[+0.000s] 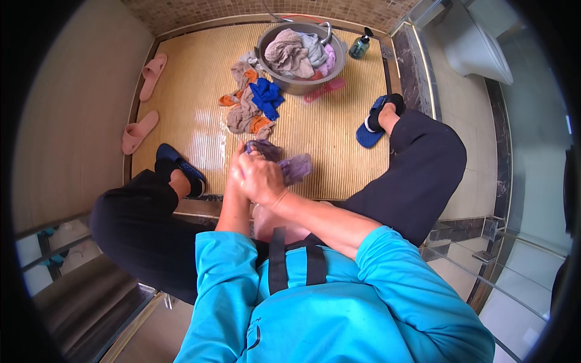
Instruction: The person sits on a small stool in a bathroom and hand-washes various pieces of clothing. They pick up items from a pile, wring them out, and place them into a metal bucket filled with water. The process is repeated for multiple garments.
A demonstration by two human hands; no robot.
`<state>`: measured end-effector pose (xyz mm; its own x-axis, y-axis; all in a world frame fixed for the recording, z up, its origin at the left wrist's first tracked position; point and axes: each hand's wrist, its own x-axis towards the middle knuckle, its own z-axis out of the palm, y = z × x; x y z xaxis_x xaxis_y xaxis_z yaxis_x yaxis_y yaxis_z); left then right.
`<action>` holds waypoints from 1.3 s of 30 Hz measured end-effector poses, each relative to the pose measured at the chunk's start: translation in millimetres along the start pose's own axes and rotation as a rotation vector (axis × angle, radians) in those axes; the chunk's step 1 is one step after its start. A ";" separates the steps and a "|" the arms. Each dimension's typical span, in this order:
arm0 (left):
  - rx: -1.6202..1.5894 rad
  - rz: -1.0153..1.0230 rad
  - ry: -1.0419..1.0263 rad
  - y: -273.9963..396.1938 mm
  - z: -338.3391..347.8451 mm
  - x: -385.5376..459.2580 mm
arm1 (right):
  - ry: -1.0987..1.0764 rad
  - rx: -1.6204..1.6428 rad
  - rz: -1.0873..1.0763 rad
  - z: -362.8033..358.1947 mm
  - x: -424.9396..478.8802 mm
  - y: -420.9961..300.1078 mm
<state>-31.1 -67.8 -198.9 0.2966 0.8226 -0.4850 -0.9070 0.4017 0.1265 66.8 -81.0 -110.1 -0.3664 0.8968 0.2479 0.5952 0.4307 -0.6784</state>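
My right hand [262, 177] is closed on a wet purple cloth [296, 169], whose ends hang out beyond the fingers. Pressed against it is my left hand [239, 165], also gripping the cloth, its fingers partly hidden. Ahead on the ribbed floor lies a pile of wet beige and orange cloths [243, 113] with a bright blue cloth [267, 97] on its right side. Behind the pile stands a grey plastic basin [297, 86], heaped with beige, pale grey and pink-purple cloths [290, 52]. A pink brush [333, 85] lies by the basin's front edge.
A green pump bottle [359, 46] stands right of the basin. Two pink slippers [140, 131] rest along the left wall. A metal spout [327, 32] reaches into the basin. My slippered feet are on both sides. A white toilet [476, 45] is beyond the marble curb at right.
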 end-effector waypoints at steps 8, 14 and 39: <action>0.139 0.032 0.332 -14.4 23.5 20.0 | 0.085 -0.091 0.343 9.6 28.7 76.7; 0.264 0.063 0.273 20.7 16.5 21.7 | -0.180 0.279 0.391 0.2 34.4 98.4; 0.185 0.067 0.275 0.6 -3.7 -10.3 | -0.098 0.392 -0.034 8.3 -4.8 8.1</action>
<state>-35.8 -77.5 -197.0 0.1237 0.7207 -0.6821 -0.8445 0.4374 0.3090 67.5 -82.6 -122.5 -0.4591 0.8607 0.2201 0.2710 0.3717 -0.8879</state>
